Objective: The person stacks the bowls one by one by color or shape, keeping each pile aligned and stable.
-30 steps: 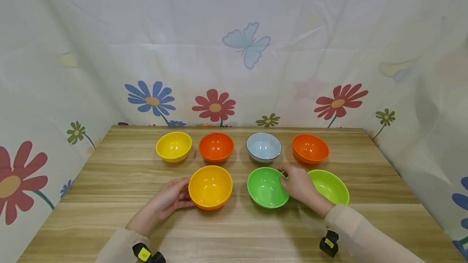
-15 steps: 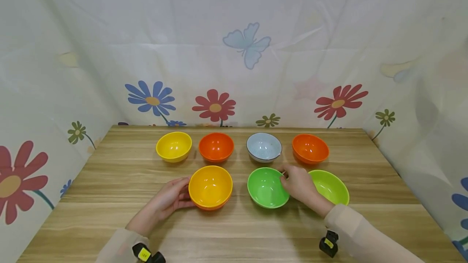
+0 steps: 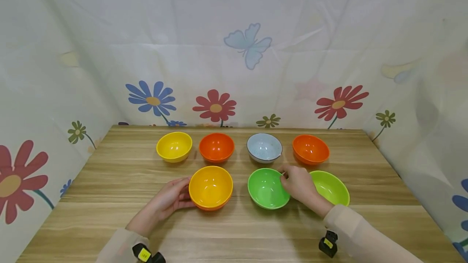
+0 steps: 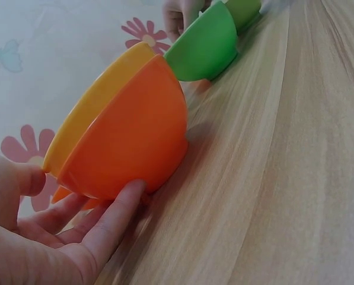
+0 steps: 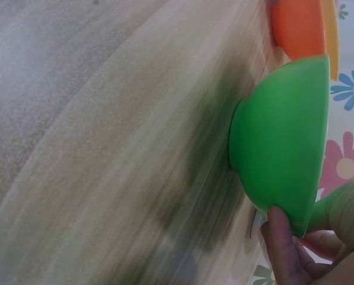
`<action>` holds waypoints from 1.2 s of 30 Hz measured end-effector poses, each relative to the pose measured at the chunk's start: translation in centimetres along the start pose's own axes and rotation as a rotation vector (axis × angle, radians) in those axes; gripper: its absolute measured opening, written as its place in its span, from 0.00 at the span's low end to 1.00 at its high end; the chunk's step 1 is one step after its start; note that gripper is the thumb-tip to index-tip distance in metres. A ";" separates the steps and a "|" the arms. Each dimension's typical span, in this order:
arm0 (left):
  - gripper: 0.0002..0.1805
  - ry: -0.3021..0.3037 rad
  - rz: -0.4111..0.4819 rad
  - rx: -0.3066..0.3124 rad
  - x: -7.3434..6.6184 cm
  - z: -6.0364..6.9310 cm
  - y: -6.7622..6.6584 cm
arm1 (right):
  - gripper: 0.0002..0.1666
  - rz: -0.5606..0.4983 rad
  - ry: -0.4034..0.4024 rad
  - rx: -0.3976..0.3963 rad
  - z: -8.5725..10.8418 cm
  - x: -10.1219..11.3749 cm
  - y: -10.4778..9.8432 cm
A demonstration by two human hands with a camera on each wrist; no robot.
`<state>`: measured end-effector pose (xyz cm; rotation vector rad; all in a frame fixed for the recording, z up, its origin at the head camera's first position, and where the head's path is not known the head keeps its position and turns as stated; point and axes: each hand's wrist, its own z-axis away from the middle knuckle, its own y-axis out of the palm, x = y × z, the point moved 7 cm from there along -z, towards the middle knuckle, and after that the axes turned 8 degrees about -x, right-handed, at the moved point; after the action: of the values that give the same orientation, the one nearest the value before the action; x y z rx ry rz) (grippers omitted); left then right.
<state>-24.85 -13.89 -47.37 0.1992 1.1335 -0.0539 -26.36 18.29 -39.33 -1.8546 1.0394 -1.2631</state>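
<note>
My left hand (image 3: 172, 199) holds the left side of two nested bowls: a yellow-orange bowl (image 3: 211, 186) sits inside an orange bowl (image 4: 132, 133). In the left wrist view the thumb meets the upper rim, while the fingers lie along the orange bowl's outer wall. To the right stands a green bowl (image 3: 268, 190) on the table. Its right rim is pinched by my right hand (image 3: 300, 184), thumb at the rim and fingers against the outside, as the right wrist view (image 5: 313, 237) shows. A lime-green bowl (image 3: 330, 188) sits just beyond that hand, partly hidden by it.
Along the back of the wooden table (image 3: 234, 234) runs a row of bowls: yellow (image 3: 174, 147), orange-red (image 3: 217, 148), pale blue with a dark rim (image 3: 264, 148), and orange (image 3: 310, 149). A flower-printed curtain (image 3: 183, 52) rises behind and at both sides.
</note>
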 end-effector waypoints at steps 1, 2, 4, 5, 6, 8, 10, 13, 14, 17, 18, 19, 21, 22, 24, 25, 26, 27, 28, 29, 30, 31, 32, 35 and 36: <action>0.27 0.001 0.000 0.001 0.0 0.0 0.0 | 0.09 0.001 -0.002 -0.004 0.0 0.0 0.0; 0.27 0.002 0.001 0.003 0.0 0.0 0.0 | 0.09 0.003 -0.003 -0.007 0.0 0.0 0.0; 0.27 0.004 0.001 0.006 0.0 0.0 0.0 | 0.09 0.002 -0.003 -0.013 0.0 0.0 -0.1; 0.27 0.005 0.002 0.008 0.0 0.0 0.0 | 0.09 0.003 -0.004 -0.015 0.0 0.1 -0.1; 0.27 0.006 0.003 0.010 0.0 0.0 0.0 | 0.09 0.001 -0.002 -0.018 0.0 0.1 -0.1; 0.27 0.007 0.004 0.013 0.0 0.0 0.1 | 0.09 0.000 -0.001 -0.021 -0.1 0.1 0.0; 0.27 0.009 0.003 0.013 0.0 0.0 0.1 | 0.09 0.000 -0.001 -0.024 -0.1 0.2 -0.1; 0.27 0.007 0.001 0.010 0.0 0.0 0.0 | 0.09 0.000 -0.004 -0.027 -0.1 0.4 -0.1; 0.27 0.006 0.000 0.008 0.0 0.0 0.0 | 0.09 0.000 -0.007 -0.029 -0.1 0.4 -0.1; 0.28 0.004 -0.001 0.001 0.0 0.1 0.0 | 0.09 0.004 -0.015 -0.036 -0.2 0.5 -0.1; 0.28 0.004 -0.001 0.000 0.0 0.1 0.0 | 0.09 0.007 -0.016 -0.039 -0.3 0.6 -0.1; 0.28 0.004 -0.001 -0.002 0.0 0.1 0.0 | 0.09 0.007 -0.017 -0.041 -0.3 0.6 -0.1; 0.28 0.006 -0.002 -0.003 0.0 0.1 0.0 | 0.09 0.008 -0.015 -0.039 -0.4 0.6 -0.1; 0.28 0.006 -0.002 -0.003 0.0 0.1 0.0 | 0.09 0.006 -0.012 -0.036 -0.4 0.7 0.0; 0.28 0.006 -0.003 -0.005 0.0 0.1 0.0 | 0.10 0.004 -0.008 -0.028 -0.5 0.7 0.1; 0.28 0.007 -0.003 -0.006 0.0 0.1 0.0 | 0.10 0.003 -0.006 -0.025 -0.6 0.7 0.2; 0.28 0.007 -0.004 -0.006 0.0 0.1 0.0 | 0.10 0.006 -0.008 -0.024 -0.6 0.7 0.2; 0.28 0.007 -0.004 -0.005 0.0 0.1 0.0 | 0.10 0.008 -0.010 -0.023 -0.7 0.7 0.3; 0.28 0.007 -0.005 -0.004 0.0 0.1 0.0 | 0.10 0.009 -0.012 -0.024 -0.7 0.7 0.3; 0.28 0.007 -0.005 -0.004 0.0 0.0 0.0 | 0.10 0.010 -0.015 -0.026 -0.8 0.8 0.3; 0.28 0.007 -0.006 -0.004 0.0 0.0 0.0 | 0.10 0.012 -0.020 -0.029 -0.9 0.8 0.3; 0.28 0.007 -0.006 -0.005 0.0 0.0 0.0 | 0.10 0.013 -0.023 -0.029 -0.9 0.9 0.3; 0.28 0.006 -0.006 -0.005 0.0 0.0 0.0 | 0.10 0.015 -0.027 -0.030 -1.0 0.9 0.3; 0.27 0.003 -0.006 -0.008 0.0 0.0 0.0 | 0.10 0.026 -0.041 -0.034 -1.2 1.2 0.2; 0.27 0.002 -0.006 -0.007 0.0 -0.1 0.0 | 0.10 0.032 -0.046 -0.035 -1.2 1.3 0.2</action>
<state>-24.90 -13.91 -47.43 0.1901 1.1366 -0.0549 -27.31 16.96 -38.60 -1.8774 1.0680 -1.1852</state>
